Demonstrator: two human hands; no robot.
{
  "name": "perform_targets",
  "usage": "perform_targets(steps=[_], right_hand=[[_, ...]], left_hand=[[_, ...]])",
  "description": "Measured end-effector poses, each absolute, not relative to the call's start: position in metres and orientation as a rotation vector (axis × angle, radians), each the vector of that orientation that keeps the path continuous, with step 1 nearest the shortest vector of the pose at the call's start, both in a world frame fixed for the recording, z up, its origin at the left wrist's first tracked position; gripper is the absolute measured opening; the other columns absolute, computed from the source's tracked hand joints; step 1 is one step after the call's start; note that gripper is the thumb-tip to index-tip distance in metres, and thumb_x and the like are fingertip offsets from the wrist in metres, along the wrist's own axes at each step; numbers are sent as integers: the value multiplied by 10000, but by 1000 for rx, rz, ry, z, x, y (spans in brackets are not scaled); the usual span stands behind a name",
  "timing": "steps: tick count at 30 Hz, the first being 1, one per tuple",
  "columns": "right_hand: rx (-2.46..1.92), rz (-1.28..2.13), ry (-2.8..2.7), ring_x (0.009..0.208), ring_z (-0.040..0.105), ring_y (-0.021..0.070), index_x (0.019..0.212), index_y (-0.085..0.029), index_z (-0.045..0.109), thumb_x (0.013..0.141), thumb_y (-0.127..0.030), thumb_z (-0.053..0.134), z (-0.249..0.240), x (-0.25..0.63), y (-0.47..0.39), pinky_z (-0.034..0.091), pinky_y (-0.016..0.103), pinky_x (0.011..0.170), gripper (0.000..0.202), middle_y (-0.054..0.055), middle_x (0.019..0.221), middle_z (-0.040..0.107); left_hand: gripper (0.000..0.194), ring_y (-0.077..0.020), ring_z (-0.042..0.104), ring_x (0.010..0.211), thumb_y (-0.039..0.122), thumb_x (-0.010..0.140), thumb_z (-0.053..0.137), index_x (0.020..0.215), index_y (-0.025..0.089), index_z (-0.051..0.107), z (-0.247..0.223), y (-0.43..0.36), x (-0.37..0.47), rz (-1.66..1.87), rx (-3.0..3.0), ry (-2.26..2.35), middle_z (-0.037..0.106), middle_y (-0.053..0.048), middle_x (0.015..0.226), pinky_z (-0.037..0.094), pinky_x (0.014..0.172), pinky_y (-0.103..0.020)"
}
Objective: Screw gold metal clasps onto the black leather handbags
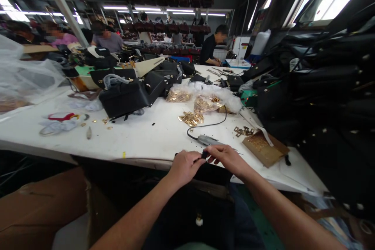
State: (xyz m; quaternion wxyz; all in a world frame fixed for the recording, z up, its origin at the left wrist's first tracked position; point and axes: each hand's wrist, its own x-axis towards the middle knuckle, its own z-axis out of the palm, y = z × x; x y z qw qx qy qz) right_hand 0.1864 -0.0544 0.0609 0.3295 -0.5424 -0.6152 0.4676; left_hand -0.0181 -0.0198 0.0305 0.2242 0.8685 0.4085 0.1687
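Observation:
At the table's front edge, my left hand (184,166) is closed, thumb and fingers gripping a short black strip (204,155). My right hand (225,158) pinches the same strip from the other side; its far parts are hidden by the fingers. Below both hands a black bag (187,207) lies on my lap, with a small metal clasp (199,220) on its front. Just beyond my right hand, a grey corded power tool (208,140) rests on the table.
Gold metal pieces (191,118) lie heaped mid-table before plastic bags of fittings (205,102). An open cardboard box (265,149) of small parts sits right. Black handbags (124,98) stand at left; more are piled at right. Several people work farther back.

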Motion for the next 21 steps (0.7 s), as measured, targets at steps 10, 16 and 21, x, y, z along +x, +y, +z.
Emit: perform_targets(steps=[10, 16, 21], right_hand=[[-1429, 1103, -1688, 903, 684, 220, 933, -228, 794, 939, -397, 627, 43, 185, -53, 525, 356, 831, 238, 58, 952, 748], [-1386, 788, -1826, 954, 687, 218, 1115, -279, 769, 902, -209, 673, 34, 175, -58, 526, 363, 885, 244, 56, 1014, 741], [-1340, 734, -1965, 991, 686, 237, 1248, -308, 704, 898, -264, 704, 32, 178, -62, 524, 375, 897, 353, 63, 1089, 731]], left_hand=[[282, -197, 699, 879, 421, 963, 546, 1005, 277, 785, 21, -10, -15, 506, 2135, 1088, 784, -13, 962, 462, 761, -262], [263, -191, 705, 856, 266, 896, 550, 990, 247, 796, 12, -1, -14, 521, 2054, 1112, 792, -16, 933, 462, 748, -264], [248, -185, 694, 784, 359, 904, 586, 943, 235, 797, 8, 4, -14, 515, 2012, 1092, 783, -3, 857, 446, 687, -258]])
